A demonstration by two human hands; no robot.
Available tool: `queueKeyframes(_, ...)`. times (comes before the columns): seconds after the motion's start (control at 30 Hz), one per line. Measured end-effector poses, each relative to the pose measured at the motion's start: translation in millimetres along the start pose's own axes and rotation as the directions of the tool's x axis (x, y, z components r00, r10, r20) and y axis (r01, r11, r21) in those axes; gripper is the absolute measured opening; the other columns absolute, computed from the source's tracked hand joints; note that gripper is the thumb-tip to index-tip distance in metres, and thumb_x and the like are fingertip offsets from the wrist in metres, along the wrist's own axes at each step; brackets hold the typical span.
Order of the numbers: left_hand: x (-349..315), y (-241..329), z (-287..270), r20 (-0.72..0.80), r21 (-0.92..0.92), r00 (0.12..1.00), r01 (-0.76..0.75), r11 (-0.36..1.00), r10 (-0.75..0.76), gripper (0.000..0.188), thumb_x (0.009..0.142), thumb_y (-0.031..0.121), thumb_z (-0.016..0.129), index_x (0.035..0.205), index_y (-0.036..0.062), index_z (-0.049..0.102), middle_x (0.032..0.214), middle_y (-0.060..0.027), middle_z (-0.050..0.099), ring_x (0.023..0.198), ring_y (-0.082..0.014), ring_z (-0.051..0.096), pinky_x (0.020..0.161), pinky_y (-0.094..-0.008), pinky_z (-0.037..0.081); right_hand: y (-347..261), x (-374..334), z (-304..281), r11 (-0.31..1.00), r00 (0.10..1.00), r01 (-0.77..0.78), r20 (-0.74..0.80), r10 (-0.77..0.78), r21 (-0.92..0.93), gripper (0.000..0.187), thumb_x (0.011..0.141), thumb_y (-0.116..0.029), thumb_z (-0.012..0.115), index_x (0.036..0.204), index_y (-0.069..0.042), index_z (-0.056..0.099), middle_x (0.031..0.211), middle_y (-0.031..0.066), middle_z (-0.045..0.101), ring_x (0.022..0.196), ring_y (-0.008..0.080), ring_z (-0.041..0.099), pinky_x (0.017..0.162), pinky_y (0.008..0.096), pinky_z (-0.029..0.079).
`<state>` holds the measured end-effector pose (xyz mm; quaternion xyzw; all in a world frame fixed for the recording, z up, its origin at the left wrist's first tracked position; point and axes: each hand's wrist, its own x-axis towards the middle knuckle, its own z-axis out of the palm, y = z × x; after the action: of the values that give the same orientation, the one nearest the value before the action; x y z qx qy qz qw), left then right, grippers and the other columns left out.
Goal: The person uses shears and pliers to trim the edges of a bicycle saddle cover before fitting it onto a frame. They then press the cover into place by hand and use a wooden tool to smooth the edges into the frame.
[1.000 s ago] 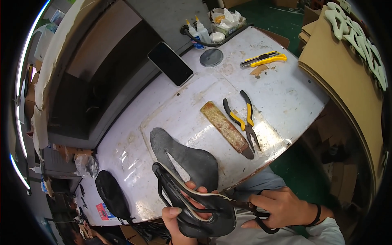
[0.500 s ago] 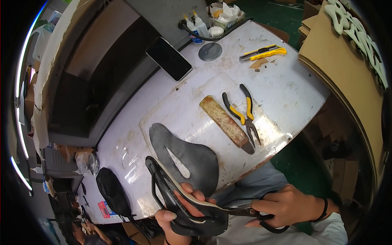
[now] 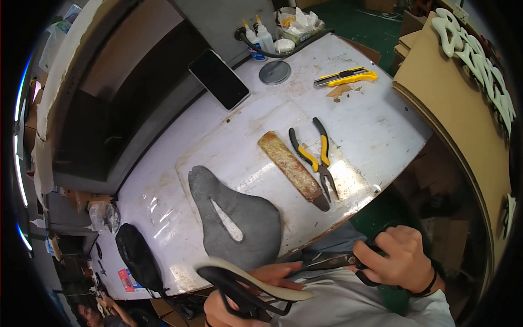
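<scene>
My left hand (image 3: 223, 312) grips a bicycle saddle (image 3: 261, 286) near the table's front edge. The saddle has a cream upper side and a black underside with black rails. Some fingers reach along its far side, while the lower part of the hand is partly hidden by the rails. To the right, my right hand (image 3: 400, 260) is wrapped round the black handles of scissors (image 3: 329, 262). Their blades point left toward my left fingertips; whether they touch cannot be told. A grey saddle-shaped sheet (image 3: 259, 220) with a long slot lies flat on the table just beyond the saddle.
On the white table (image 3: 163, 180) lie a wooden-handled blade (image 3: 289, 166), yellow-black pliers (image 3: 321, 158), a utility knife (image 3: 346, 77), a round grey lid (image 3: 274, 72) and a phone (image 3: 219, 79). A black pouch (image 3: 136, 253) lies left. Cardboard (image 3: 436, 82) stands right. Another person (image 3: 109, 313) sits lower left.
The saddle has turned in my left hand and dropped lower, showing more of its cream side. My right hand has moved up and right, drawing the scissors away from the saddle's rim.
</scene>
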<state>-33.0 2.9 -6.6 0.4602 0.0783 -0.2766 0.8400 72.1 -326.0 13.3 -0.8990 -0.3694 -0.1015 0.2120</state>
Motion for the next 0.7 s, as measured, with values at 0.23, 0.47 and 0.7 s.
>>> queueKeyframes(0.23,44.3,49.4,21.2,0.326,0.308,0.945,-0.094,0.947,-0.013,0.078,0.093,0.004,0.078,0.16,-0.0013,0.04,0.171,-0.0296,0.021,0.144,-0.0385,0.054,0.12,-0.0493,0.042,16.1,2.7,-6.1,0.995,1.0,0.019,-0.02,-0.022,-0.099,0.023,0.079,-0.02,0.079,0.102,-0.02,0.076,0.072,-0.0015,0.036,0.058,0.0136,0.046,0.05,0.0291,0.037)
queueKeyframes(0.47,52.5,-67.6,-59.0,-0.12,-0.19,0.837,0.508,0.84,-0.534,0.061,0.107,0.008,0.058,0.164,0.0029,0.035,0.162,-0.0188,0.046,0.136,-0.0395,0.06,0.121,-0.0468,0.045,16.5,0.0,-4.4,0.981,0.994,-0.072,-0.074,0.087,0.182,0.035,0.077,-0.033,0.089,0.103,-0.014,0.077,0.066,0.0013,0.046,0.052,0.0196,0.053,0.049,0.0346,0.044)
queueKeyframes(0.7,30.7,29.1,22.2,0.231,-0.046,0.935,-0.266,0.963,0.27,0.108,0.07,0.015,0.089,0.163,0.0023,0.034,0.157,-0.0331,0.045,0.134,-0.0515,0.057,0.11,-0.0664,0.047,14.7,-31.6,51.6,0.202,0.564,0.165,-0.26,0.784,0.966,0.055,0.11,-0.049,0.053,0.141,-0.005,0.04,0.104,0.0193,0.066,0.093,0.0295,0.07,0.078,0.0378,0.054)
